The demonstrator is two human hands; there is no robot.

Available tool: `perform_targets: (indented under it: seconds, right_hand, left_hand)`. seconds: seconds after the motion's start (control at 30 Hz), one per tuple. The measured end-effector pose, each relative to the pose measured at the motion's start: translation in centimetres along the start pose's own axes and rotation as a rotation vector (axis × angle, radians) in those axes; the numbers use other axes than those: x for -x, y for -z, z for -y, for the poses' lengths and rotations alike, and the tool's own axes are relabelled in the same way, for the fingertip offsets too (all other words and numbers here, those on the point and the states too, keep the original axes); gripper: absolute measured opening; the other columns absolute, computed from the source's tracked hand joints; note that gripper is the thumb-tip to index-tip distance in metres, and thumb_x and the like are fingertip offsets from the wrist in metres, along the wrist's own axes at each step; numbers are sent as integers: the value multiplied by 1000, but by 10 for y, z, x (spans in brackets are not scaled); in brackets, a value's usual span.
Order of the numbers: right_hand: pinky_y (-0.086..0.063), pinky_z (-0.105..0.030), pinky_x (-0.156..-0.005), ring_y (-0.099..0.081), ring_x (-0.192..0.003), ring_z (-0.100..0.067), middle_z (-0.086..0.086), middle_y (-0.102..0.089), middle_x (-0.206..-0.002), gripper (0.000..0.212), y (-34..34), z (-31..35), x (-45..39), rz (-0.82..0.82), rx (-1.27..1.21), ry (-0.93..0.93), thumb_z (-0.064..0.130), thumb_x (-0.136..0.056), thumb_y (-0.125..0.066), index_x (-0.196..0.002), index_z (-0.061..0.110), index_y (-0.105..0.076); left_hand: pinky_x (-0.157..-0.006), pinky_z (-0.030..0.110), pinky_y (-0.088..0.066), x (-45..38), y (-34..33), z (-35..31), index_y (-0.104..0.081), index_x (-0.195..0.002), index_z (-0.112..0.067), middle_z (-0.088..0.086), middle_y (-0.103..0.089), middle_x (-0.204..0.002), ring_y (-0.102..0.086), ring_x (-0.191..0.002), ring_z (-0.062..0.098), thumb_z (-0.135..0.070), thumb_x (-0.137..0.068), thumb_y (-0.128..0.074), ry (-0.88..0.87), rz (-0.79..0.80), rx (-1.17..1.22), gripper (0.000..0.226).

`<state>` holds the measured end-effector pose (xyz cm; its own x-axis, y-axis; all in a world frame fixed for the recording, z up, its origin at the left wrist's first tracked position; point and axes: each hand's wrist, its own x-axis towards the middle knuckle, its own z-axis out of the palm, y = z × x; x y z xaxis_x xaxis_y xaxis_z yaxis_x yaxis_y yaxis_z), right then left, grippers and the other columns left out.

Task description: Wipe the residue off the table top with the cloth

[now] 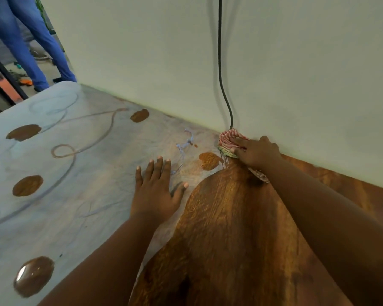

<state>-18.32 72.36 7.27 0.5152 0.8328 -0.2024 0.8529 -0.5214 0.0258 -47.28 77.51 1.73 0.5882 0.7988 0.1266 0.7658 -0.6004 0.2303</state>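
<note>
Where table top (219, 217) meets wall, cloth (227, 139) lies under right-hand fingers (238, 144).

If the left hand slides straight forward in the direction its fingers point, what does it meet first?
Probably only residue: the left hand lies flat on the table top, fingers pointing toward the wall. Nothing stands between, though depth is uncertain.

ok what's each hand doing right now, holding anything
Left hand: open, flat on the table top, holding nothing.
Right hand: pressing the striped cloth on the table by the wall.
</note>
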Motion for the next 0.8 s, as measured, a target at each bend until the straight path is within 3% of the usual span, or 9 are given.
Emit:
perform_targets:
  seconds: [0.13,0.37,0.5,0.6,0.63,0.73,0.8]
  right_hand:
    - [-26,-50,-104,-29,-134,-34,-6,-42,-146,46,2,1,-8,-14,-19,-53,56,-95,-30,-140,53,-29]
    - [-26,-52,-103,-31,-131,-34,-4,-39,-148,48,-2,35,-4,-5,2,-34,44,-96,-29,-143,39,-35]
    - [-12,-56,-111,-19,-139,-35,7,-28,-154,45,-14,42,37,32,-59,159,46,-97,-30,-142,49,-29]
    - [-18,-55,-110,-22,-136,-33,21,-26,-152,43,-26,19,71,79,-45,310,52,-98,-27,-140,55,-26]
    - [-23,-52,-108,-27,-134,-32,20,-30,-150,42,-27,3,75,85,-56,290,53,-97,-28,-139,57,-25]
    - [-33,-44,-104,-36,-128,-32,-8,-44,-144,43,-15,-38,53,37,-45,44,52,-97,-29,-139,56,-26]
    - [-32,-44,-101,-36,-126,-32,-12,-46,-140,45,-7,-38,29,-8,24,-59,46,-98,-28,-142,51,-27]
  left_hand:
    - [-117,45,12,-1,0,0,-7,-153,-18,6,-5,-161,4,-147,22,-71,-87,-9,-1,-1,-3,85]
    - [-118,48,7,-1,0,0,-5,-153,-17,7,-5,-161,4,-147,24,-73,-85,-8,-1,36,-12,89]
    - [-118,48,5,-1,0,0,-1,-153,-17,8,-3,-161,4,-147,24,-73,-85,-8,-3,48,-20,89]
    - [-118,48,4,-2,0,0,-1,-153,-17,8,-4,-161,3,-147,24,-74,-84,-8,-14,41,8,90]
    - [-118,48,4,-1,1,0,-1,-153,-17,8,-4,-161,4,-147,24,-74,-84,-7,-12,44,4,90]
    - [-118,48,5,0,1,0,1,-153,-16,8,-2,-161,6,-147,23,-74,-84,-7,-3,43,-5,90]
    - [-118,47,6,-2,1,-1,2,-153,-17,7,-1,-161,7,-147,23,-73,-85,-9,-2,52,-1,89]
